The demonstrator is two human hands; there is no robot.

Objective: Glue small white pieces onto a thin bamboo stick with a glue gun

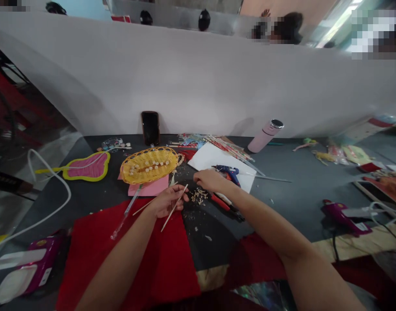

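Note:
My left hand (170,201) is closed around a thin pale stick (174,208), which slants up to the right over a red cloth (126,263). Just right of it, my right hand (206,179) is closed with its fingertips bent down beside a pile of small beige pieces (199,196); whatever those fingers hold is hidden. A blue glue gun (228,170) lies behind the right hand on white paper (204,156). Red-handled pliers (222,202) are under the right forearm. The yellow woven basket (149,166) with several small pale balls stands behind my left hand.
A phone (150,128) leans on the white partition (191,82). The pink bottle (265,136) stands behind the paper, near bundled sticks (230,147). Purple devices with cables lie left (44,263) and right (346,217). A yellow-rimmed pink fan (87,166) is at left. People's heads show beyond the partition.

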